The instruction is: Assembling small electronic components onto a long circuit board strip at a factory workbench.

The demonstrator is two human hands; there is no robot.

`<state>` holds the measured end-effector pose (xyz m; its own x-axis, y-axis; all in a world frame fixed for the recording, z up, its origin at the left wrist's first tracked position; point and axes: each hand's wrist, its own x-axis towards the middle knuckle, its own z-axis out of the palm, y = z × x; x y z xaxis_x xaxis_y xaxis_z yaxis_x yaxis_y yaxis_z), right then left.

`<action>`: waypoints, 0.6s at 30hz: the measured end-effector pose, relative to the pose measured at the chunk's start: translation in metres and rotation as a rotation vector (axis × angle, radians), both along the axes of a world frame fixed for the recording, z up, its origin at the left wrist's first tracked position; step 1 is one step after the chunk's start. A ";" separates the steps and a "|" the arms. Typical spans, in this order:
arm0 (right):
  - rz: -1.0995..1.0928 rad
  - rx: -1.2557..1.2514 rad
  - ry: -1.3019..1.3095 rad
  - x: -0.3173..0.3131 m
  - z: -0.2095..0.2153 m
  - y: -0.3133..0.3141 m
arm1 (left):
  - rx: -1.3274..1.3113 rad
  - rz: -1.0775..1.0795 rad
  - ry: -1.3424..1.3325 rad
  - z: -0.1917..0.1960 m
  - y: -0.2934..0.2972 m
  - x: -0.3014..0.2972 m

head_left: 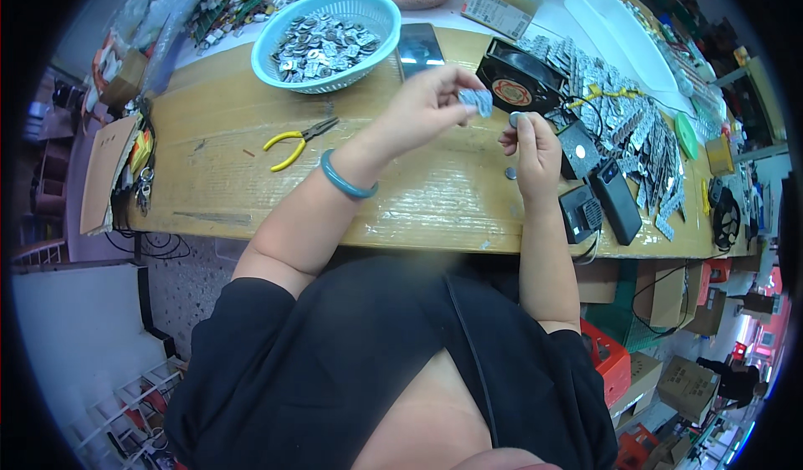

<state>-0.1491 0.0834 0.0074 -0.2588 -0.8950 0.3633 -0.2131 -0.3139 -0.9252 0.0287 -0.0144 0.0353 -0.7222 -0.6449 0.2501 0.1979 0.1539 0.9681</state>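
Observation:
My left hand (431, 106), with a blue-green bangle on its wrist, pinches a small silvery-blue piece (477, 102) in front of the black fan. Close by on the right, my right hand (537, 148) holds a small round grey disc (515, 120) between thumb and fingertips. The two pieces are apart. A similar small disc (510, 172) lies on the cardboard-covered table (401, 206) just below my right hand. The black square fan (520, 81) stands just beyond both hands. Pliers with yellow handles (293, 145) rest left of my left forearm.
A light-blue basket (268, 73) of small metal pieces stands far left. Silvery strips (623, 106) are heaped at the right, by a black power bank-like block (616, 202) and small black boxes (580, 212). A dark flat device (421, 48) and white tray (619, 31) lie behind.

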 end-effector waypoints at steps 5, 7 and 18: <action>0.009 0.014 0.027 0.000 0.001 -0.001 | 0.096 -0.066 -0.038 -0.006 0.006 -0.009; 0.026 0.007 0.051 -0.001 -0.001 -0.001 | 0.155 -0.097 -0.010 -0.006 0.008 -0.010; 0.027 0.015 0.059 0.000 -0.002 -0.002 | 0.197 -0.089 -0.003 -0.004 0.010 -0.008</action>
<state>-0.1486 0.0812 0.0057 -0.2127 -0.9071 0.3632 -0.2589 -0.3061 -0.9161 0.0205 -0.0048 0.0310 -0.7790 -0.6149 0.1230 0.1989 -0.0563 0.9784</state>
